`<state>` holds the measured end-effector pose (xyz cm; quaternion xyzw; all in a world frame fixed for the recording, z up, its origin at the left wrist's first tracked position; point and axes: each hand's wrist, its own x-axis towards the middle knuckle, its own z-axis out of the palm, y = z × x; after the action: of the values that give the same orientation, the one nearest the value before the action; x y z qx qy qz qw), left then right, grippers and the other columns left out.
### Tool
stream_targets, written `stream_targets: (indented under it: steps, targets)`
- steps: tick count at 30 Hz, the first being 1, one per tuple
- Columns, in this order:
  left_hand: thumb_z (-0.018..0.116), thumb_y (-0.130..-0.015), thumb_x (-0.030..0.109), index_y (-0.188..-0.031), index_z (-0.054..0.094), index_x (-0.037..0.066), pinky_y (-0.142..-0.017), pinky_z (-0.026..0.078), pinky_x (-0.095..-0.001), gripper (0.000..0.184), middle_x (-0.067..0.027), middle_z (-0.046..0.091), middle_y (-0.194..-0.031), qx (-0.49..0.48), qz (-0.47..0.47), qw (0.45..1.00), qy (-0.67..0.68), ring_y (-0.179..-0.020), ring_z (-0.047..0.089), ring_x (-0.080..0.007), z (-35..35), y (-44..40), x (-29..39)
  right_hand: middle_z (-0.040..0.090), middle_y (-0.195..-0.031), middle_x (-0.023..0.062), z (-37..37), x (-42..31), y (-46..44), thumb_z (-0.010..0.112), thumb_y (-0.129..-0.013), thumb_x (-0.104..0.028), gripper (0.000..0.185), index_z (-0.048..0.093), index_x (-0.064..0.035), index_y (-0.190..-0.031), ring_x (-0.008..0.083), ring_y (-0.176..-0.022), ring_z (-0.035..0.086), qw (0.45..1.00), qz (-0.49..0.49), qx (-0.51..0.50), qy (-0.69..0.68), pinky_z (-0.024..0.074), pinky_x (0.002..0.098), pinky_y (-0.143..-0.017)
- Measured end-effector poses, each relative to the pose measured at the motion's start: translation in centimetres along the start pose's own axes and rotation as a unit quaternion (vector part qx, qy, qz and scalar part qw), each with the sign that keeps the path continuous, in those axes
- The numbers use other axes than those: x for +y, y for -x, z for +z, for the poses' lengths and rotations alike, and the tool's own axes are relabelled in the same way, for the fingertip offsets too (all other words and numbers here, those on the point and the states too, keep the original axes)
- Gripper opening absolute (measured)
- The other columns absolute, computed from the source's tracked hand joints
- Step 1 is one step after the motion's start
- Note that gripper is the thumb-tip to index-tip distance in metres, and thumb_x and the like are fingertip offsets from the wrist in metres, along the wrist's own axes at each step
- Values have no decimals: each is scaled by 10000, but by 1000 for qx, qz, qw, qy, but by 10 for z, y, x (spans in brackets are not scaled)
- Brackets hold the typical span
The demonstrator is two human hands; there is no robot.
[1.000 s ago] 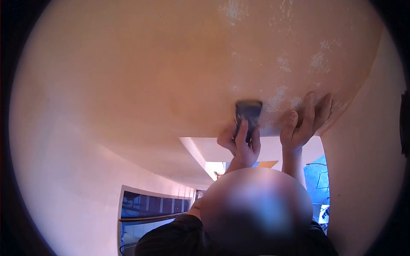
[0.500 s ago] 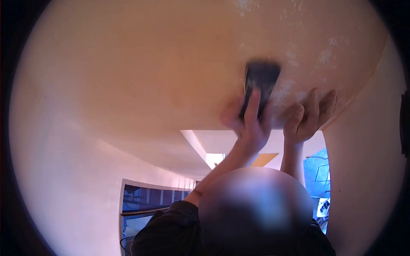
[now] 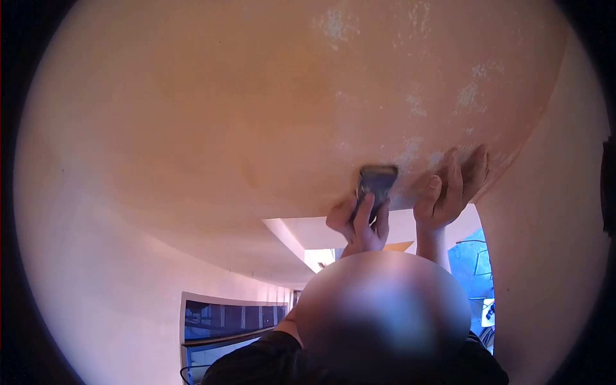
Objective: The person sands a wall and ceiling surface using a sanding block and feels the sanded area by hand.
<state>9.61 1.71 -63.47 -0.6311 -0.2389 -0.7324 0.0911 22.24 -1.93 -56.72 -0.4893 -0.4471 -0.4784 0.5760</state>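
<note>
My left hand grips a dark rectangular sanding block, with a finger lying along its near face and others at its sides. The block is held up at an orange-tan plastered surface overhead; the contact side is hidden. To the right, my right hand is raised with its fingers apart, resting at the same surface and holding nothing. Whitish scuffed patches mark the plaster above and around both hands.
A pale wall meets the plaster at the right. Below the plaster's edge is an opening with a blue area beyond it. A window with a rail is at lower left. A blurred round shape hides the lower middle.
My left hand has drawn the block down toward the plaster's lower edge, and its forearm is now mostly hidden. My right hand stays at the surface, slightly lower in view.
</note>
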Motion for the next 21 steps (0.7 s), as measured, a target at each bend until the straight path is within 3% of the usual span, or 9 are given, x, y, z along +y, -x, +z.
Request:
stream_targets:
  steps: [2,4,5,7,10,14,16,19,21]
  targets:
    - [779,-813,194,-1232,587,73,-818,370,-389,477,-160,445,-1119,0,-10,1000,-27,-999,421,-305,5,-45,17,367,-1443,281,-7,-3,3,482,-952,-296,418,613,-36,-1253,469,-1339,337,1000,2,-22,-5,251,582,-1097]
    - [774,-817,198,-1227,589,68,-828,368,-404,468,-167,442,-1121,81,-37,995,34,-1010,416,-310,16,-95,25,368,-1445,281,-3,-4,0,483,-955,-297,414,614,-38,-1250,469,-1341,335,1000,20,-2,-21,251,582,-1099]
    - [774,-817,198,-1227,589,68,-828,368,-404,468,-167,442,-1121,76,-45,996,27,-1010,416,-310,7,-82,24,368,-1445,281,-7,-7,4,483,-955,-297,414,614,-38,-1250,469,-1341,335,999,23,-12,-23,251,582,-1099]
    - [759,-828,173,-1293,496,-19,-865,356,-422,568,-216,425,-1146,-68,-9,995,-65,-1014,402,-324,-7,-36,9,364,-1450,275,-4,-4,1,479,-963,-298,407,617,-34,-1240,461,-1343,336,999,24,-22,-9,258,578,-1097]
    - [735,-842,144,-1327,452,-22,-864,356,-405,585,-208,423,-1146,-20,19,999,-17,-1020,398,-325,-2,-24,5,361,-1454,268,-5,-1,-2,479,-965,-301,403,620,-36,-1234,461,-1344,331,1000,-8,-27,-4,260,573,-1097]
    - [719,-855,131,-1324,462,-17,-883,356,-405,555,-215,392,-1188,-24,-47,999,-13,-1075,381,-340,-2,-82,30,374,-1447,268,-8,-5,-2,482,-962,-299,399,627,-34,-1223,467,-1346,322,999,14,-8,-33,251,569,-1104]
    - [715,-854,121,-1325,470,-24,-904,352,-419,550,-222,383,-1220,-69,28,995,-73,-1104,377,-353,-6,-67,21,377,-1442,271,-8,-6,-4,487,-959,-294,394,635,-29,-1210,471,-1346,317,1000,15,-4,-17,252,566,-1106]
    - [725,-848,122,-1327,475,-28,-909,349,-424,560,-231,388,-1236,-48,59,997,-20,-1090,394,-357,-11,16,-6,372,-1440,269,-8,1,-1,505,-952,-266,374,636,-19,-1200,465,-1346,320,1000,-12,-18,-22,262,563,-1105]
    - [728,-847,123,-1316,481,-23,-910,351,-420,550,-223,391,-1232,-34,41,998,-23,-1090,396,-354,-4,-21,4,371,-1440,268,-3,-2,-3,515,-944,-250,364,632,-22,-1203,464,-1346,321,1000,0,1,-27,262,563,-1104]
